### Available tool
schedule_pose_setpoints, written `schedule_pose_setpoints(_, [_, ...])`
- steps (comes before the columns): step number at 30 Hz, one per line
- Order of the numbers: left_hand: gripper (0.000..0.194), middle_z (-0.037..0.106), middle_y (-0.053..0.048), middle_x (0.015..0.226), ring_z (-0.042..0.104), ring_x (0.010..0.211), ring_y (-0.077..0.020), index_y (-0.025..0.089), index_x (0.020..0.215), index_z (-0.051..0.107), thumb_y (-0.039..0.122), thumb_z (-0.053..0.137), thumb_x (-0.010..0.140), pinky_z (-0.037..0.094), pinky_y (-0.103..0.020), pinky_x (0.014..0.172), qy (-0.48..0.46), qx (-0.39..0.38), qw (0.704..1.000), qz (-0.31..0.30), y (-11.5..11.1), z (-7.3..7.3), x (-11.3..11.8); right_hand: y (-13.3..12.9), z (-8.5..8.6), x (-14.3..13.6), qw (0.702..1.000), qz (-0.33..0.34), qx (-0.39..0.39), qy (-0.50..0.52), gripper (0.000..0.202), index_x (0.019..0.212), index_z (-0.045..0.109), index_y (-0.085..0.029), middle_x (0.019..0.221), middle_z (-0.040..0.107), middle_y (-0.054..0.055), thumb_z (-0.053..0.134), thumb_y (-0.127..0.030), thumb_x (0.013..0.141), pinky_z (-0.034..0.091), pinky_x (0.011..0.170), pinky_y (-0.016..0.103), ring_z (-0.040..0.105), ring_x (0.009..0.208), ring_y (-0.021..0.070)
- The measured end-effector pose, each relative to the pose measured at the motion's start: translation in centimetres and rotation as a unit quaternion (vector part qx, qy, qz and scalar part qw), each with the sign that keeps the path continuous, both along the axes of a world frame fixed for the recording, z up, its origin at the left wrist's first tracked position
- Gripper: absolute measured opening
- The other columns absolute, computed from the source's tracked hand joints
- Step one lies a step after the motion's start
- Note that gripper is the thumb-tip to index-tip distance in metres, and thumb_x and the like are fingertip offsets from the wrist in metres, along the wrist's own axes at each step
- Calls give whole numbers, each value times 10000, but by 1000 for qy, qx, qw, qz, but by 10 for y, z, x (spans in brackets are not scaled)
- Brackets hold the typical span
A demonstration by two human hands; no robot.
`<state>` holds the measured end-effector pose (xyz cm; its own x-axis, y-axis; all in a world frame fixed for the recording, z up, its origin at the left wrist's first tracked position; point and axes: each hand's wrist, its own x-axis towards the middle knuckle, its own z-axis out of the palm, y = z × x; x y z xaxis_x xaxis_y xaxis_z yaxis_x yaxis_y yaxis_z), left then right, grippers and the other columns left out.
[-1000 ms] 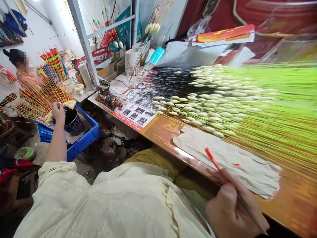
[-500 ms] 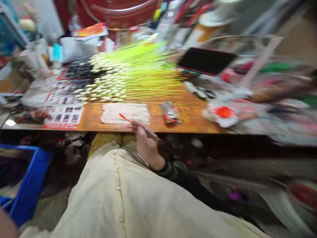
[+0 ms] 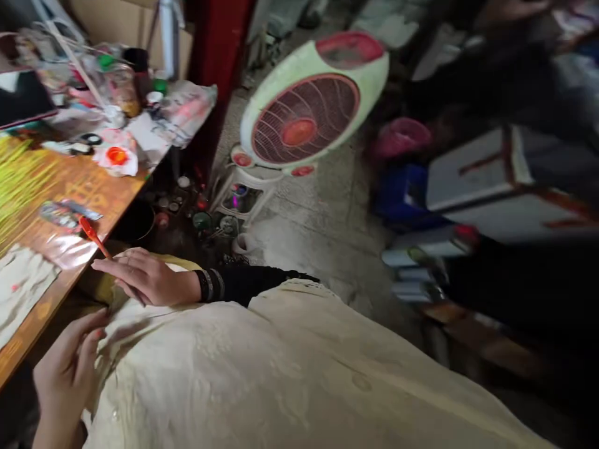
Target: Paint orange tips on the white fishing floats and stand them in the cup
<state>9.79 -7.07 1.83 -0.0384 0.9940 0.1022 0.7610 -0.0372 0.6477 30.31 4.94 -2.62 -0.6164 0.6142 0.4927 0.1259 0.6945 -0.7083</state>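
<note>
Well, my right fingers pinch the brush, its red tip at eleven o'clock best held clear of my shirt, my left fingers half-open, seemingly empty.

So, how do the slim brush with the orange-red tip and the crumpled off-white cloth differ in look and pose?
The slim, orange-red-tipped brush is narrow and straight; the crumpled off-white cloth is broad and wrinkled. The brush is held in the right hand, while the cloth lies on the orange-brown tabletop. Both carry reddish colour: the brush on its tip, the cloth as a small spot.
</note>
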Motion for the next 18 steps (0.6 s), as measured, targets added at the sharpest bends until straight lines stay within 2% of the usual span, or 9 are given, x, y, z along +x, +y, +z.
schedule_pose_setpoints(2, [358,734,-5,883,678,752,-129,228,1126,717,520,575,976,543,-239,768,-45,-46,994,-86,32,-6,24,0,-11,23,995,-75,21,-59,514,1597,280,-169,1584,472,127,313,-214,1086,372,1241,425,417,1479,177])
schedule_pose_setpoints(4, [375,700,8,768,660,692,-132,214,1114,704,534,589,957,538,-235,715,-94,-99,981,-136,66,-14,52,-1,-24,43,986,-132,35,-92,530,1598,263,-134,1633,397,146,342,-223,1082,346,1262,429,330,1539,187])
schedule_pose_setpoints(8, [363,642,30,649,593,568,-123,196,1061,666,526,647,912,515,-228,602,-161,-204,954,-153,114,-32,105,-2,-51,80,972,-190,48,-133,537,1567,313,-80,1656,346,174,395,-298,1083,304,1291,419,186,1599,195])
schedule_pose_setpoints(11, [326,623,32,635,574,568,-116,195,994,651,505,675,896,496,-218,585,-171,-268,935,-159,131,-44,131,-2,-66,102,962,-220,45,-156,504,1568,322,-108,1681,296,157,354,-273,1092,279,1297,437,122,1613,176])
schedule_pose_setpoints(13, [310,607,31,631,549,557,-107,194,926,638,498,682,892,463,-207,547,-159,-310,923,-167,138,-50,142,-1,-75,114,958,-231,44,-166,493,1561,349,-131,1682,302,141,378,-268,1088,281,1294,429,133,1611,175])
schedule_pose_setpoints(16, [319,596,31,618,526,530,-105,192,892,626,507,680,886,427,-205,500,-141,-354,909,-168,146,-56,152,0,-92,127,961,-218,56,-161,479,1528,425,-145,1648,374,130,459,-277,1069,295,1284,396,229,1586,188])
schedule_pose_setpoints(18, [329,597,25,612,541,540,-112,189,880,627,515,674,885,449,-213,522,-128,-365,906,-171,151,-58,156,-4,-109,136,969,-196,73,-135,450,1505,469,-174,1607,440,110,469,-280,1067,315,1266,396,337,1532,191])
